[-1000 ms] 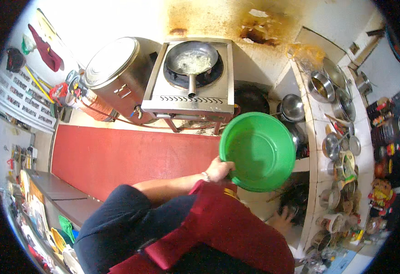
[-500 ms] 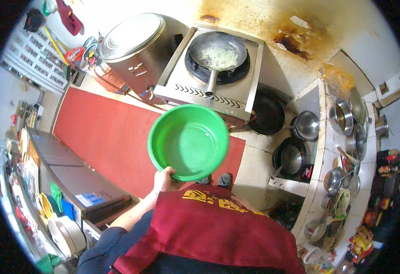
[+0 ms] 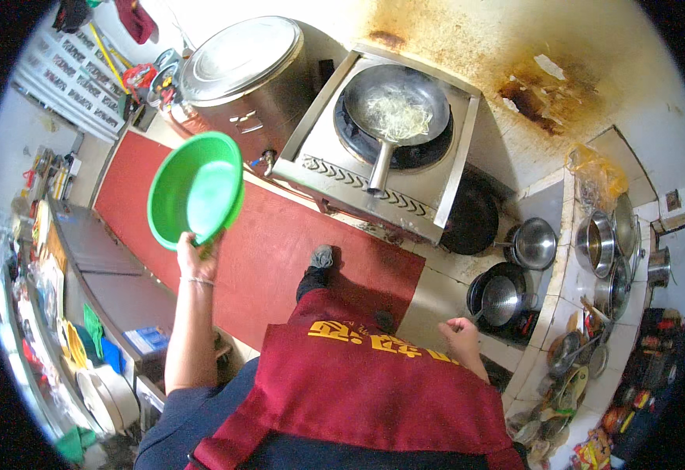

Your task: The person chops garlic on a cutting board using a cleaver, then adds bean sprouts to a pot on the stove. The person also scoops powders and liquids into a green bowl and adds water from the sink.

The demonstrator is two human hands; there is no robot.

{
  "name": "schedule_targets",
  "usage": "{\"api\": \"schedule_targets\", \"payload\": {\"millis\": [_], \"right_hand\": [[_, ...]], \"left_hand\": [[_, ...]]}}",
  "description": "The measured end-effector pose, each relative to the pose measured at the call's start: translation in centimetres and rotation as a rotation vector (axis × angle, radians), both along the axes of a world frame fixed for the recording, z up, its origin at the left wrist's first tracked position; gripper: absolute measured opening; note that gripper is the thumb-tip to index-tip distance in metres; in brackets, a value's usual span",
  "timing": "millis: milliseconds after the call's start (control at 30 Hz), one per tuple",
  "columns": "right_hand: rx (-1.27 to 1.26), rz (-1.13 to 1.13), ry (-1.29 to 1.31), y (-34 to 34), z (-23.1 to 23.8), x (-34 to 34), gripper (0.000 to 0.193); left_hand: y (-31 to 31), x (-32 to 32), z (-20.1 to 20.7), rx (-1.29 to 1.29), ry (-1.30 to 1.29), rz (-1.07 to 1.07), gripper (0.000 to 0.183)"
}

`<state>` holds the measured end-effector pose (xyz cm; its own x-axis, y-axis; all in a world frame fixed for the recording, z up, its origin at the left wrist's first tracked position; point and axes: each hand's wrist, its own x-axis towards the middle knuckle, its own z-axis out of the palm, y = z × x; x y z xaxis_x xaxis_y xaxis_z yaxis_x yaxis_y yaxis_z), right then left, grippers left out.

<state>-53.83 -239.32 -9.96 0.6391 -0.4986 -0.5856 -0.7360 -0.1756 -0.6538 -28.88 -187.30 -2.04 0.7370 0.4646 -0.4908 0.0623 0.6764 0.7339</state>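
Note:
My left hand [image 3: 199, 258] grips the rim of a green plastic basin [image 3: 169, 188], its fingers over the near edge. The basin is tilted at the left, above the red mat, and its visible inside holds nothing. My right hand [image 3: 460, 337] hangs near the right side of my apron with its fingers curled and nothing visible in them. Ahead, a wok [image 3: 362, 88] sits on the stove burner [image 3: 346, 129], its handle pointing toward me. Pale shredded food [image 3: 400, 117] lies in the wok.
A large lidded steel drum [image 3: 248, 117] stands left of the stove [image 3: 303, 145]. Several woks and pans, one a dark wok [image 3: 468, 215], are at the right below a tiled counter [image 3: 555, 274] crowded with bowls and ladles. A steel cabinet [image 3: 111, 301] is at the left.
The basin has moved left with my left hand, away from in front of the stove, and tilted. My right hand has come into view. One foot has stepped forward onto the mat.

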Motion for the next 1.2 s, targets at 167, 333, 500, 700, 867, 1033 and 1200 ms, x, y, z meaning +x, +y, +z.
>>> {"api": "schedule_targets", "payload": {"millis": [167,333,500,700,867,1033,1200], "right_hand": [[0.01,-0.19,0.019,4.4,-0.9,6.3,0.027],[0.043,-0.2,0.102,12.1,1.6,10.4,0.029],[0.003,-0.22,0.199,16.4,3.1,11.5,0.029],[0.055,-0.298,0.197,17.4,2.8,12.4,0.031],[0.093,-0.183,0.164,16.2,-0.3,11.0,0.029],[0.177,-0.164,0.212,16.4,-0.5,8.7,0.027],[0.194,-0.087,0.308,15.1,-3.0,1.6,0.029]], "left_hand": [[5.7,21.3,1.7,0.061,-0.161,-0.097,0.046],[11.2,41.9,-2.7,-0.084,-0.18,-0.278,0.045],[8.6,52.3,-5.1,-0.044,-0.048,-0.29,0.031],[7.4,52.3,-4.7,0.016,-0.083,-0.414,0.089],[2.2,36.9,-6.7,0.211,-0.192,-0.327,0.053],[-5.8,16.0,-17.8,0.588,0.321,-0.733,0.018],[-11.5,11.8,-25.4,0.475,0.432,-1.299,0.03]]}}
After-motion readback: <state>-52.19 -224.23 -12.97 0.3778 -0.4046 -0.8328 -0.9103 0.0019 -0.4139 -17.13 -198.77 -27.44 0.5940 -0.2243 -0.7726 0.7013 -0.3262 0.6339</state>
